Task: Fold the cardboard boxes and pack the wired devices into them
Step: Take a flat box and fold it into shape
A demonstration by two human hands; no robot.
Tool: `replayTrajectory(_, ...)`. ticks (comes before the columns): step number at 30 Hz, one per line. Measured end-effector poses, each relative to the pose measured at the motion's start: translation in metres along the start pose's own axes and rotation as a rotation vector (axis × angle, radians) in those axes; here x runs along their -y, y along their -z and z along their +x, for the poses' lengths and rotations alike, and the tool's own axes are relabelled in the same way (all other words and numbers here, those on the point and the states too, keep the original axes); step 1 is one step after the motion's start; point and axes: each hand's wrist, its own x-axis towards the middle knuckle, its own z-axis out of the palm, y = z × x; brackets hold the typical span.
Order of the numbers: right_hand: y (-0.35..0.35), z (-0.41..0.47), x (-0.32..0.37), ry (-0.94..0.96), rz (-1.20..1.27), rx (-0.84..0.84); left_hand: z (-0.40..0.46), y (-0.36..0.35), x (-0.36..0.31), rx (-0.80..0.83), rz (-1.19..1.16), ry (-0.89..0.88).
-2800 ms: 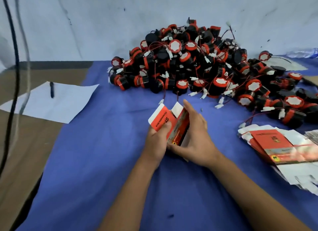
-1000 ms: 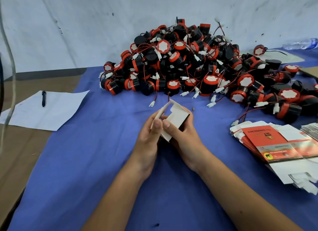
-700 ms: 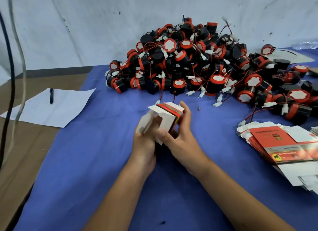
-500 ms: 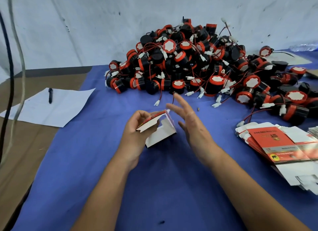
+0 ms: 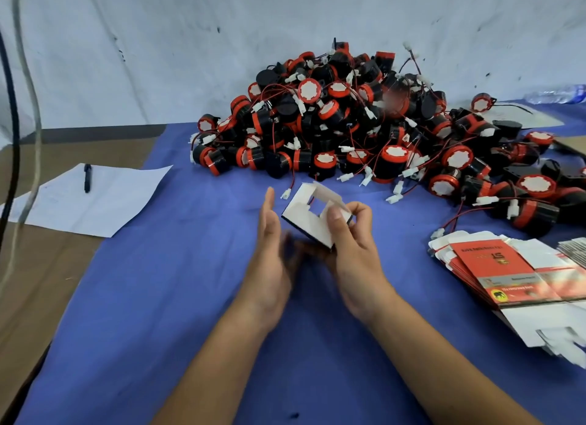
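Box point(image 5: 312, 217): half-folded, white inside facing us, held above the blue cloth point(image 5: 158, 298) | our right hand point(image 5: 355, 250) pinches its right edge | our left hand point(image 5: 269, 253) flat, fingers straight, beside its left corner | device pile point(image 5: 364, 123) behind; flat boxes point(image 5: 507, 275) right.

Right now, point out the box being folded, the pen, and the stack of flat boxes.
box being folded point(image 5: 309, 225), head view, on its white inner panel.
pen point(image 5: 87, 178), head view, mid-barrel, lying on the paper.
stack of flat boxes point(image 5: 494, 266), head view, on the top box's red face.
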Motion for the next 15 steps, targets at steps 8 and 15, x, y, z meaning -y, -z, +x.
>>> replayTrajectory(8,-0.024,-0.016,-0.011,0.204,-0.656,0.119,-0.001,-0.003,0.002,-0.215,-0.257,0.219)
replayTrajectory(15,-0.014,-0.016,-0.007,0.234,-0.806,0.223,0.003,0.01,0.004,-0.339,0.187,-0.254)
